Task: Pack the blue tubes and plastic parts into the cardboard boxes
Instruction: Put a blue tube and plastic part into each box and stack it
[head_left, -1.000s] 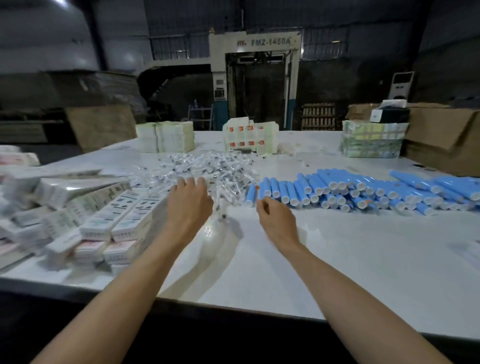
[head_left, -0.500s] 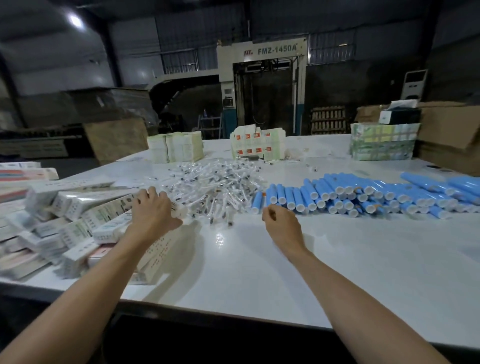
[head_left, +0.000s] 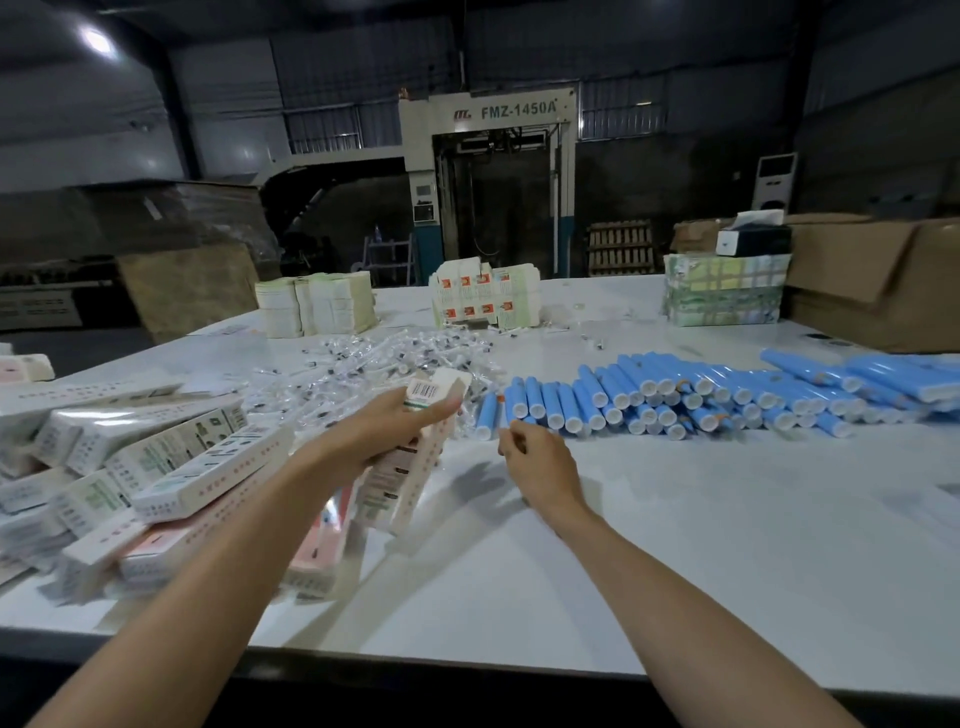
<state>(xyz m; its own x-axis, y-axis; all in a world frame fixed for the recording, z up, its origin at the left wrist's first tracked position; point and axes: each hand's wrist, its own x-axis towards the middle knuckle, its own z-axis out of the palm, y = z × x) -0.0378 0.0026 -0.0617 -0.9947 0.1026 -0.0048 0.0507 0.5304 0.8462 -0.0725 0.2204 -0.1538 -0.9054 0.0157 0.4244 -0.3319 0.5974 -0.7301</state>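
My left hand grips a long white cardboard box near its top end and holds it tilted above the table, at the right edge of a heap of similar boxes. My right hand hovers with curled fingers just in front of the nearest blue tubes, and I see nothing in it. The tubes lie in a long row with white caps towards me. A pile of clear plastic parts lies behind my left hand.
Stacks of flat folded cartons stand at the back of the white table. A wrapped bundle and a large brown carton sit at the back right. The table's front edge is close to me.
My left hand reached left into the box heap, took one box and lifted it towards the middle. My right hand stayed near the end of the tube row.
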